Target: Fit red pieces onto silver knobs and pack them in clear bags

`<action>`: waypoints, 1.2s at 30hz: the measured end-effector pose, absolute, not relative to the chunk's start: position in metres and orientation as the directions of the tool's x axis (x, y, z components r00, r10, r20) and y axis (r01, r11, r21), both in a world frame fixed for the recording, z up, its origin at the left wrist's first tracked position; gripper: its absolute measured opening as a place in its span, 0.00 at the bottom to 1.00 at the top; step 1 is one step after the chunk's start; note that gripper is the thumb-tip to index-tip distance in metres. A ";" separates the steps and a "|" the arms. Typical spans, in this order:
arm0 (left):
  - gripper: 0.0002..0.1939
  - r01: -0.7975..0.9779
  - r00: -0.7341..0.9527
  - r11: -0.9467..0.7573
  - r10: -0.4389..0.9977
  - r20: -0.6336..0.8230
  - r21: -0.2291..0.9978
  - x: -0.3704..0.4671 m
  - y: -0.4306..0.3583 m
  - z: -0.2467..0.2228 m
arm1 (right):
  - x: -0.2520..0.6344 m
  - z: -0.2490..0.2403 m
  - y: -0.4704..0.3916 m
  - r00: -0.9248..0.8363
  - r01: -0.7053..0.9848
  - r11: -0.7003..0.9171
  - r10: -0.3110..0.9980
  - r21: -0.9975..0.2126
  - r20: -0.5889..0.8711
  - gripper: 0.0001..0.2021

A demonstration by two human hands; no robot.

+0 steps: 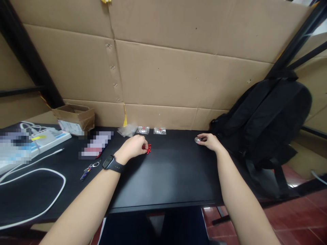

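Red cord is pinched in the fingertips of my left hand, just above the black table. Over at the right, my right hand has its fingers closed on a small round shiny object near the table's back part. Two small clear packets, one beside the other, lie along the back edge, with something round and a bit of red in each. Next to them is a heap of clear plastic bags.
A black backpack leans at the right. An open cardboard box, a blurred-out flat item, a keychain, a white power strip and white cable are at the left. Cardboard walls the back.
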State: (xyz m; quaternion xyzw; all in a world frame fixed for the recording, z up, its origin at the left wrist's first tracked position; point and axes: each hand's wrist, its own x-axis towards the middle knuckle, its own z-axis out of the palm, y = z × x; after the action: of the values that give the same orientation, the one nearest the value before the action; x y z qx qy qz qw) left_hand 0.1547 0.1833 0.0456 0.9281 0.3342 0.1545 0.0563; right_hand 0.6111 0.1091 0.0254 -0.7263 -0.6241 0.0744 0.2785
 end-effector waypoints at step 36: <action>0.10 0.274 0.553 -0.876 0.482 0.680 0.398 0.207 0.135 0.049 | 0.409 0.043 0.093 -0.225 -0.178 0.197 0.946 -0.964 0.235 0.28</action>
State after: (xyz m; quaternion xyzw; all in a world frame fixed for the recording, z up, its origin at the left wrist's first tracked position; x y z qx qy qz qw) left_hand 0.2073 0.1354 0.0495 0.8724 0.2167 0.4203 0.1235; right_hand 0.4088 0.0926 0.0426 -0.3368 -0.5697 0.5368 0.5233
